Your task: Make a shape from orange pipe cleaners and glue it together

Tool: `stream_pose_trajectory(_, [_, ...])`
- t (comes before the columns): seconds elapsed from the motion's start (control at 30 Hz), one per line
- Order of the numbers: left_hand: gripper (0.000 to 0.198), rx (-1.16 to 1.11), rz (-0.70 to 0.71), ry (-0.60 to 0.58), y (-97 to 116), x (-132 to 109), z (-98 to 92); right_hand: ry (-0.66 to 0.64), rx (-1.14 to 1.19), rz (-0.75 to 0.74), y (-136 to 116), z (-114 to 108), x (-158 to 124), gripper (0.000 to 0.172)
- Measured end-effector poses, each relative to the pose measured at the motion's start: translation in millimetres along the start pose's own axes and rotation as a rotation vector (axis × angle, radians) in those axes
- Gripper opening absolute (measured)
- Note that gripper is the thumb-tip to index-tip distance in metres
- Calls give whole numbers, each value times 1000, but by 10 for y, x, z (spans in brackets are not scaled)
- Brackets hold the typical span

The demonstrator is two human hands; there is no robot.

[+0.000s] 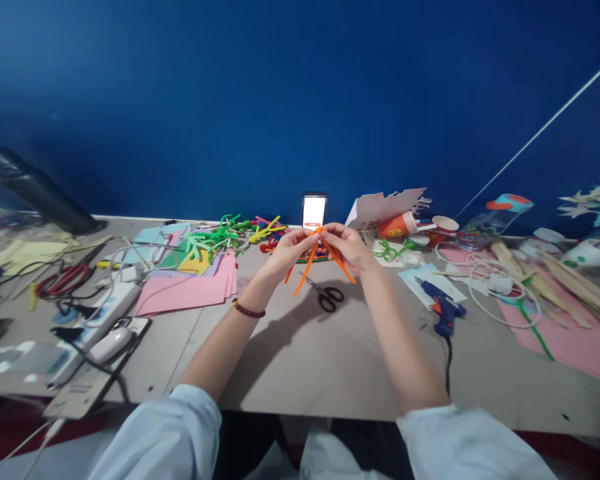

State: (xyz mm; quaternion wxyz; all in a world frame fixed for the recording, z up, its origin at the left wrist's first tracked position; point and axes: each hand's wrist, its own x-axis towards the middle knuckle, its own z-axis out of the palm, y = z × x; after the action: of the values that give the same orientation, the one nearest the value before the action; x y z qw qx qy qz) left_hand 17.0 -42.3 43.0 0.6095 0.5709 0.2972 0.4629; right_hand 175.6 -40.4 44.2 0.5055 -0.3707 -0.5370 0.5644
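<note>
Both hands meet above the middle of the table, pinching a bunch of orange pipe cleaners point(308, 270) at its top. My left hand point(291, 252) grips from the left side, with a dark red beaded bracelet on its wrist. From the right, my right hand point(347, 247) has thumb and fingertips closed on the same bunch. Several orange ends hang down and splay apart below the fingers. Just beneath lie black-handled scissors point(327, 298) on the table. Behind the hands a lit phone point(314, 209) stands upright, its lower part hidden.
Green and other coloured pipe cleaners point(215, 240) are heaped at the back left, beside pink paper sheets point(185, 293). A blue glue gun point(443, 308) lies at the right. Left are a power strip point(100, 320) and cables. Orange paper cups point(400, 225) lie at the back right.
</note>
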Motion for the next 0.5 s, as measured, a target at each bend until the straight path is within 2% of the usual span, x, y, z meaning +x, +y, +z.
stream_pose_trajectory(0.33, [25,129,42,25,127,-58,10,40,-104,-10,-79,-40,-49,30])
stream_pose_trajectory(0.5, [30,169,-42,0,152,-71,-32,59,-181,12,-83,-79,-65,25])
